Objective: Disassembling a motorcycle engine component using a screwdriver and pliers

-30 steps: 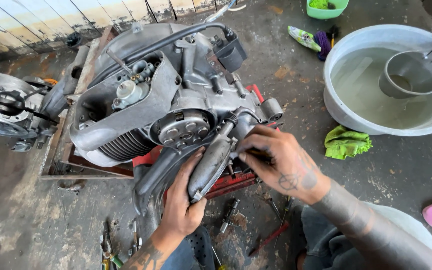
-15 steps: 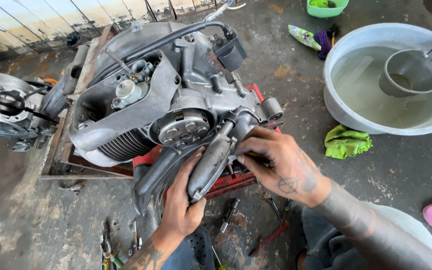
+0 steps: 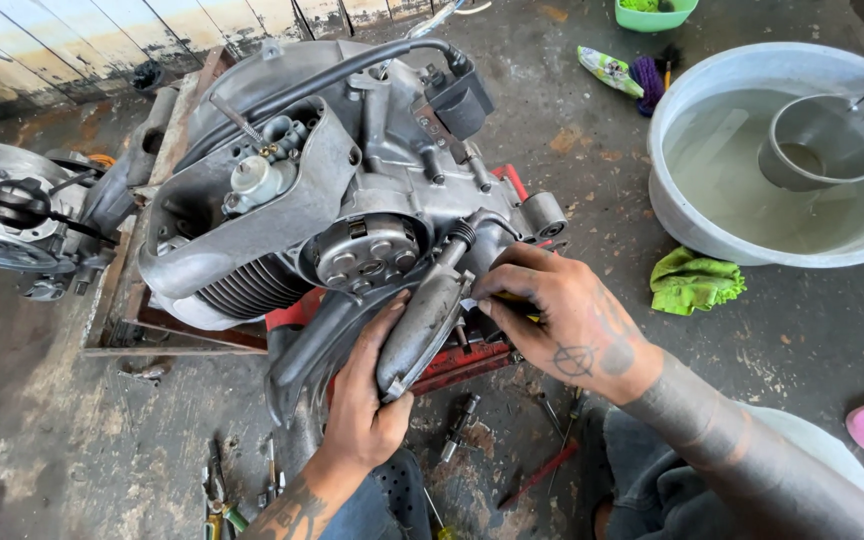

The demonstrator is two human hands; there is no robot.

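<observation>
Head view, one frame. A scooter engine (image 3: pixel 352 200) sits on a red stand (image 3: pixel 472 355) on the concrete floor (image 3: pixel 52 440).

Thing in hand: an elongated grey metal lever arm (image 3: pixel 427 315), grimy, lying against the lower front of the engine. Its long axis runs diagonally, from lower left near the person to upper right. The upper end points at the coil spring and pivot beside the round flywheel cover (image 3: pixel 367 250); the lower end points back toward the person's lap.

Left hand (image 3: pixel 367 400): clamped on the lower end of the lever arm, thumb up along its left flank, fingers curled under. The arm extends up and away from this hand, along its own long axis.

Right hand (image 3: pixel 562 315): closed, fingertips pinched together on something small and pale at the right edge of the lever arm, about mid-length. What is pinched cannot be told; a trace of yellow shows under the fingers. The lever lies immediately left of this hand, touching the fingertips.

Nearer hand: both make contact; the left carries the weight, the right works at the edge.

Surroundings: second engine casing (image 3: pixel 12 215) far left; water basin (image 3: pixel 782 160) with a metal ladle (image 3: pixel 827 135) upper right; green rag (image 3: pixel 694 282) beside it; loose tools (image 3: pixel 217 490) on the floor near the person's knees.
</observation>
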